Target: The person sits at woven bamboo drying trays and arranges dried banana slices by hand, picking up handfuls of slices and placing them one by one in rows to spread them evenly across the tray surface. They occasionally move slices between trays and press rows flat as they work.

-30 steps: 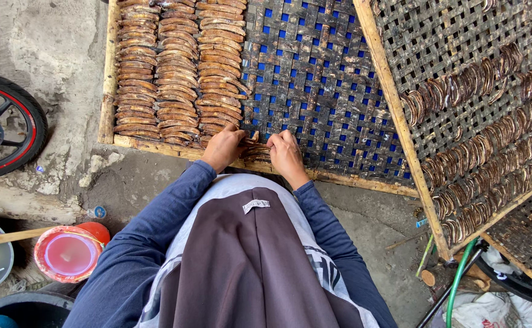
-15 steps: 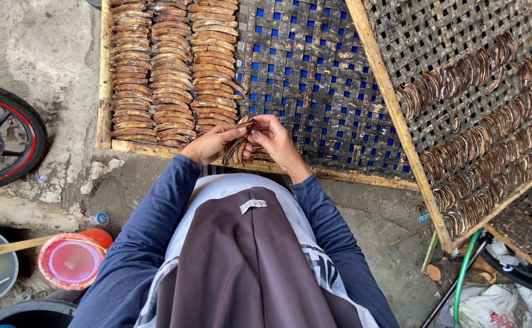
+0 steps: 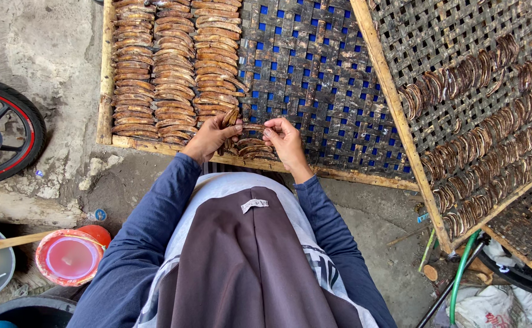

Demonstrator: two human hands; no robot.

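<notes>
A red bucket (image 3: 68,258) sits low on the ground. Further out, the left hand (image 3: 212,136) pinches one brown slice (image 3: 231,116) at the tray's (image 3: 175,147) near edge; the right hand (image 3: 285,141) rests half-curled on a small pile (image 3: 252,147). Beyond lie rows of slices (image 3: 156,67)

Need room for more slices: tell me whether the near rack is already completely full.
No, brown slices cover only the left of the woven rack.
</notes>
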